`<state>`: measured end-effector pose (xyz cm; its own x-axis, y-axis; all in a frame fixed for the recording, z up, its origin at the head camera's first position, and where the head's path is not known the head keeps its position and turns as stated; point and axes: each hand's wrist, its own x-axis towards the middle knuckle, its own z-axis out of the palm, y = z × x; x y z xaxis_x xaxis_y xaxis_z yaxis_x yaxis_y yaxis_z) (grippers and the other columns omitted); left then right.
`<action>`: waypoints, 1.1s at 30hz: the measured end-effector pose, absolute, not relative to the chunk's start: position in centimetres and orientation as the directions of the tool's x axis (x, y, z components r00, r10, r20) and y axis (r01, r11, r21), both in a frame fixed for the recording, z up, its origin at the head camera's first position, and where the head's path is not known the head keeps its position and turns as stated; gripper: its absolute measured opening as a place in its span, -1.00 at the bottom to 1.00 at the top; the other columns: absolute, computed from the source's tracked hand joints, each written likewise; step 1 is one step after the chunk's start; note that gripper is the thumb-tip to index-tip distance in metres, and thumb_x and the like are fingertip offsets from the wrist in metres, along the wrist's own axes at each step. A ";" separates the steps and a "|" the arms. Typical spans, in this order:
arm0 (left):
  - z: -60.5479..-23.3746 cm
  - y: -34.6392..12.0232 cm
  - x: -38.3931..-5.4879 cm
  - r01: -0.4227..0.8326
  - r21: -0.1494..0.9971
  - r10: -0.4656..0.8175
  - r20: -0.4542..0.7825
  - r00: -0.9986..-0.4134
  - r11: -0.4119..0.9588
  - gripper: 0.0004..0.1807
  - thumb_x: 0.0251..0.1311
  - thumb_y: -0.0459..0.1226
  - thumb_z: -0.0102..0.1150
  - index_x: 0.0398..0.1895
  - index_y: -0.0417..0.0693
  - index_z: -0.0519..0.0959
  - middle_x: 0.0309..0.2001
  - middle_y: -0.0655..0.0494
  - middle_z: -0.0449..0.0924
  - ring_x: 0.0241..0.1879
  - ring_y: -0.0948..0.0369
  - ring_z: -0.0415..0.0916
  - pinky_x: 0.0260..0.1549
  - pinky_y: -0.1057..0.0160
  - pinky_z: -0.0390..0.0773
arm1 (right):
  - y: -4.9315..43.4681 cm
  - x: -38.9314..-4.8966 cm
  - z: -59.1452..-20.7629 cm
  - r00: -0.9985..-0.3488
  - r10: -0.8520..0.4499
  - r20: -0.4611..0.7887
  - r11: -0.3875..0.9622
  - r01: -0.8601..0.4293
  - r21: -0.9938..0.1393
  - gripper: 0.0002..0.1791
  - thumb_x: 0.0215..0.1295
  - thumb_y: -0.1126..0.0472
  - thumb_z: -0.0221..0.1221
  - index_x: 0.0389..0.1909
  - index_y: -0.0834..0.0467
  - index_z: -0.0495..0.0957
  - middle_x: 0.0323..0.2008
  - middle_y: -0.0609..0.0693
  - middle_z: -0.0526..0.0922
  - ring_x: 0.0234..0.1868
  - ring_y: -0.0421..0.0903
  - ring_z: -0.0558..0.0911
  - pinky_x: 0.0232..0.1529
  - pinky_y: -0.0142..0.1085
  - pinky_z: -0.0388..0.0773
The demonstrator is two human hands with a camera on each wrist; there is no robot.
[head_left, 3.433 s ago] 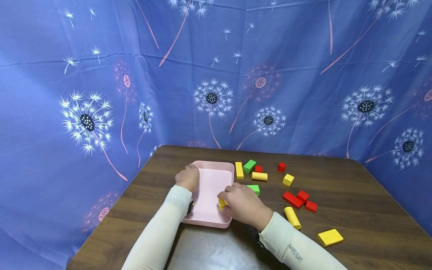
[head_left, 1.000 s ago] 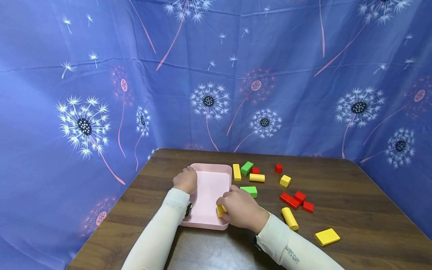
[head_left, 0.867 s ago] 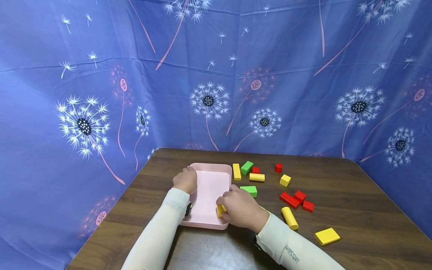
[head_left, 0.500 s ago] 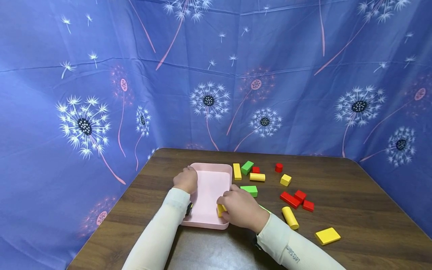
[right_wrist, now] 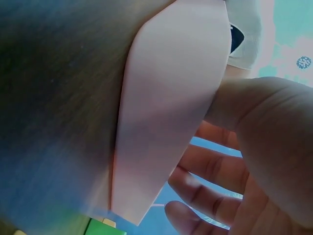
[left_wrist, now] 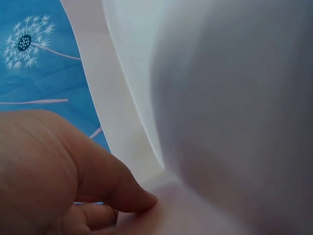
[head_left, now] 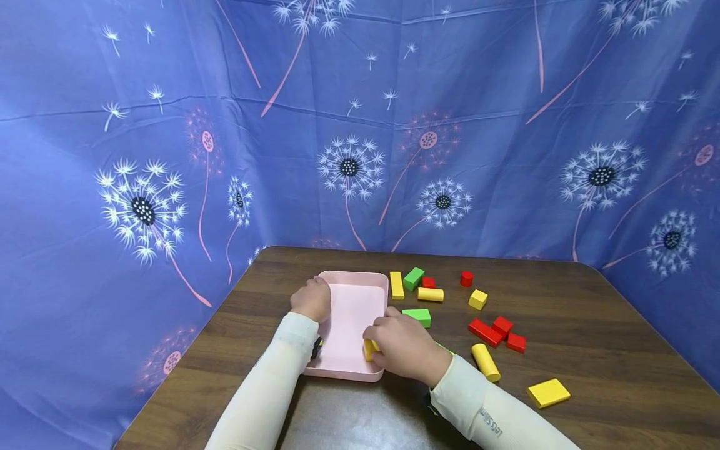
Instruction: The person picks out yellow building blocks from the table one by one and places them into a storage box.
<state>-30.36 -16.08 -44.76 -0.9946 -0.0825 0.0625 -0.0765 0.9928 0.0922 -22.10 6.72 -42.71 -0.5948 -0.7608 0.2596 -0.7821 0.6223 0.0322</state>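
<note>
A shallow pink tray [head_left: 350,306] lies on the table. My left hand [head_left: 312,299] grips its left wall near the far corner; in the left wrist view the thumb [left_wrist: 122,188] presses the inner side while other fingers are outside. Over the right wall reaches my right hand [head_left: 406,345], which holds a yellow block [head_left: 369,350] inside the tray, low at the right. Most of that block is hidden by the fingers. In the right wrist view the tray's outer wall [right_wrist: 166,98] stands beside the right hand [right_wrist: 264,152], and the yellow block is out of sight.
Right of the tray lie green blocks [head_left: 417,317], a yellow bar [head_left: 397,285], yellow cylinders [head_left: 485,362], a yellow cube [head_left: 478,299], red blocks [head_left: 487,332], a red cylinder [head_left: 467,279] and a flat yellow block [head_left: 548,393]. A blue dandelion-print curtain [head_left: 281,156] hangs behind the table.
</note>
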 end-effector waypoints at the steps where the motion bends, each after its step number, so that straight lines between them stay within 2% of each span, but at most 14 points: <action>1: -44.8 -16.1 -30.4 -0.076 0.093 -0.082 0.063 -0.995 0.993 -0.29 0.35 -0.27 0.14 0.49 -0.46 0.25 0.20 -0.34 0.55 -0.14 -0.18 0.71 -0.28 -0.24 0.69 | 6.8 -22.1 -42.6 -0.595 -0.761 0.257 0.622 -0.783 0.029 -0.81 0.06 0.09 0.52 -0.31 -0.04 0.74 -0.49 -0.23 0.64 -0.38 -0.20 0.45 -0.22 -0.28 0.47; 8: -44.8 -16.1 -30.3 -0.081 0.094 -0.087 0.060 -0.994 0.992 -0.30 0.37 -0.27 0.13 0.49 -0.46 0.25 0.19 -0.35 0.55 -0.12 -0.20 0.71 -0.26 -0.24 0.69 | 7.5 -22.3 -41.9 -0.603 -0.751 0.269 0.627 -0.779 0.007 -0.69 0.09 0.11 0.51 -0.10 -0.02 0.79 -0.26 -0.14 0.78 -0.28 -0.16 0.58 -0.16 -0.27 0.59; 12: -44.7 -16.1 -30.3 -0.083 0.093 -0.089 0.064 -0.994 0.992 -0.29 0.36 -0.27 0.14 0.49 -0.46 0.25 0.19 -0.35 0.56 -0.12 -0.20 0.71 -0.26 -0.24 0.69 | 8.0 -22.4 -41.3 -0.621 -0.730 0.286 0.648 -0.762 0.001 -0.66 0.10 0.10 0.52 -0.06 -0.01 0.79 -0.20 -0.12 0.80 -0.23 -0.13 0.61 -0.14 -0.25 0.63; 22: -44.8 -16.0 -30.4 -0.077 0.088 -0.083 0.068 -0.994 0.993 -0.29 0.36 -0.27 0.12 0.49 -0.46 0.25 0.20 -0.35 0.55 -0.11 -0.19 0.71 -0.27 -0.24 0.70 | 8.7 -23.2 -41.1 -0.656 -0.699 0.285 0.685 -0.729 0.005 -0.69 0.13 0.08 0.49 -0.07 -0.03 0.80 -0.20 -0.14 0.79 -0.20 -0.13 0.62 -0.15 -0.24 0.65; 33: -45.1 -16.1 -30.6 -0.082 0.087 -0.088 0.067 -0.994 0.993 -0.30 0.37 -0.25 0.12 0.49 -0.43 0.26 0.20 -0.34 0.55 -0.11 -0.18 0.71 -0.26 -0.23 0.70 | 9.6 -24.2 -41.0 -0.672 -0.672 0.311 0.705 -0.710 -0.013 -0.76 0.14 0.09 0.47 -0.14 -0.05 0.80 -0.26 -0.14 0.78 -0.30 -0.18 0.60 -0.20 -0.27 0.65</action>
<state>-30.62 -16.15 -45.05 -0.9938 -0.0882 0.0671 -0.0822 0.9928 0.0867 -24.17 9.61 -41.01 -0.6724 -0.6717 0.3110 -0.7095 0.7046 -0.0125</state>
